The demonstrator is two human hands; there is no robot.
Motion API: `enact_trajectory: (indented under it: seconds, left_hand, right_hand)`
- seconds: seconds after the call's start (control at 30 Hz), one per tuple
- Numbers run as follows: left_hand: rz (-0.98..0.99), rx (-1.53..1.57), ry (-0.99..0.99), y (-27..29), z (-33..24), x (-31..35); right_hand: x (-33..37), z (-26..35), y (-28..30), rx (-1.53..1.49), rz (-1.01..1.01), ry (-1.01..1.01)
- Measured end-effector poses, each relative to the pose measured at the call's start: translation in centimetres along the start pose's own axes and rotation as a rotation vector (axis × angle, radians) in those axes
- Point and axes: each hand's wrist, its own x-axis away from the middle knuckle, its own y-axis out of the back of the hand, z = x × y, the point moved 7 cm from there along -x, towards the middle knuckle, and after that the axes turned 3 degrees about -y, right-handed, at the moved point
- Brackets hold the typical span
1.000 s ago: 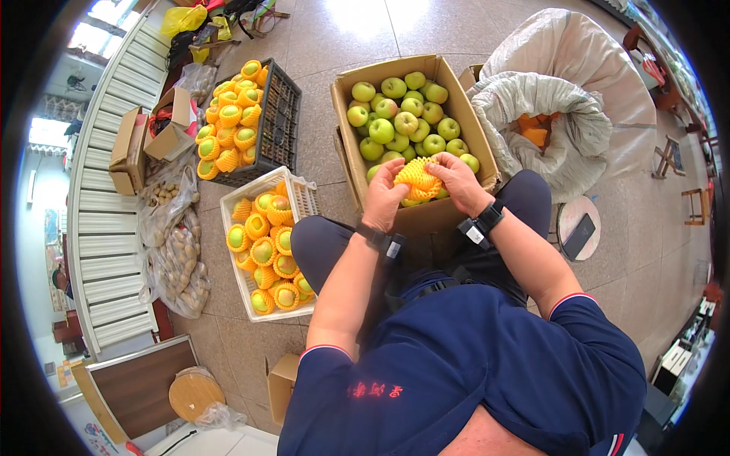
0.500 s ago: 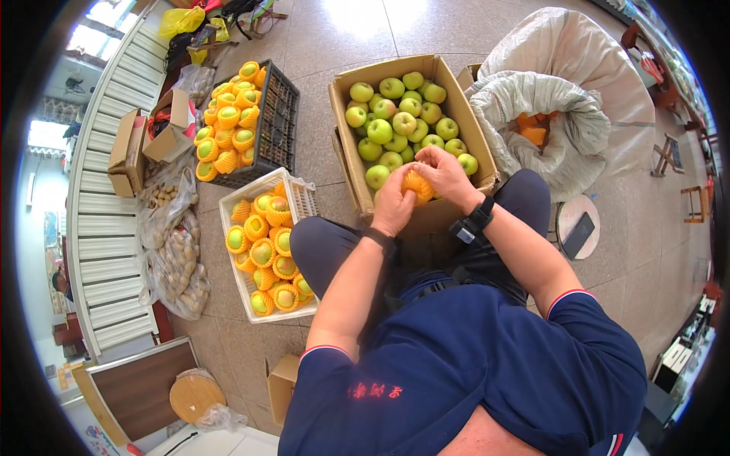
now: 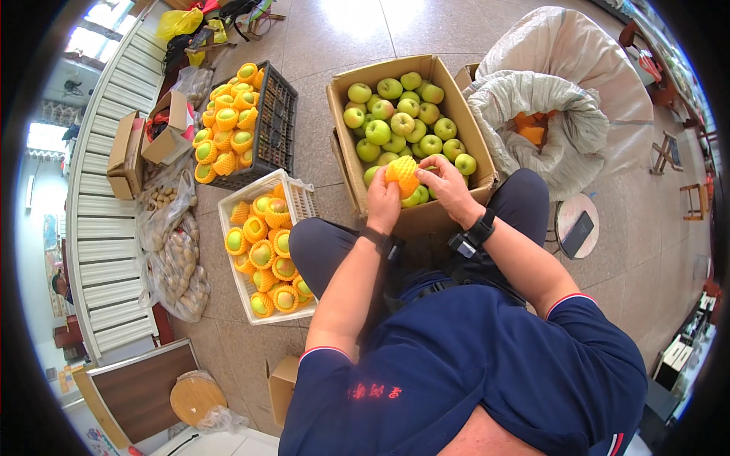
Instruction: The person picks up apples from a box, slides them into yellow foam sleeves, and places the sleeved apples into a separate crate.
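Observation:
Over the near edge of a cardboard box (image 3: 351, 171) of green apples (image 3: 402, 124), both my hands are closed on a yellow-orange foam net sleeve (image 3: 402, 175). My left hand (image 3: 382, 204) grips it from the left and below. With thumb and fingertips, my right hand (image 3: 447, 186) pinches its right edge. The sleeve bulges, but I cannot tell whether an apple is inside. To the left, a white plastic crate (image 3: 237, 280) holds apples in the same kind of sleeve. Behind it, more sleeved apples (image 3: 226, 118) are heaped in a black crate (image 3: 280, 125).
Right of the box stands a large white woven sack (image 3: 563, 144) with orange sleeves (image 3: 532, 128) inside. A round stool (image 3: 569, 220) bearing a dark phone (image 3: 578, 235) is by my right knee. Clear bags of brownish produce (image 3: 179, 266) and small cartons (image 3: 169, 129) line the left wall.
Both hands have tilted the sleeve so more of its netting shows, slightly left and up from before. My right hand has shifted from over the sleeve to its right edge.

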Motion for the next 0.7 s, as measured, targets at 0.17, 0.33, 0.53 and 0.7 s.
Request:
enact_trajectory:
  seconds: [0.17, 0.33, 0.53, 0.7]
  left_hand:
    - [0.049, 0.034, 0.041, 0.0, 0.0, -0.1]
    - [0.074, -0.032, 0.044, -1.5, -1.6, 0.3]
    - [0.142, 0.072, 0.067, -0.9, -1.3, 0.2]
    - [0.101, 0.216, 0.189, -1.3, -1.7, 0.2]
  right_hand:
    - [-0.4, 0.1, -0.9, -0.144, 0.109, 0.074]
    - [-0.5, -0.1, -0.2, -0.126, 0.125, 0.05]
    - [-1.0, -0.2, -0.7, -0.129, 0.139, 0.012]
    - [-1.5, -1.3, -0.1, -0.285, 0.135, -0.099]
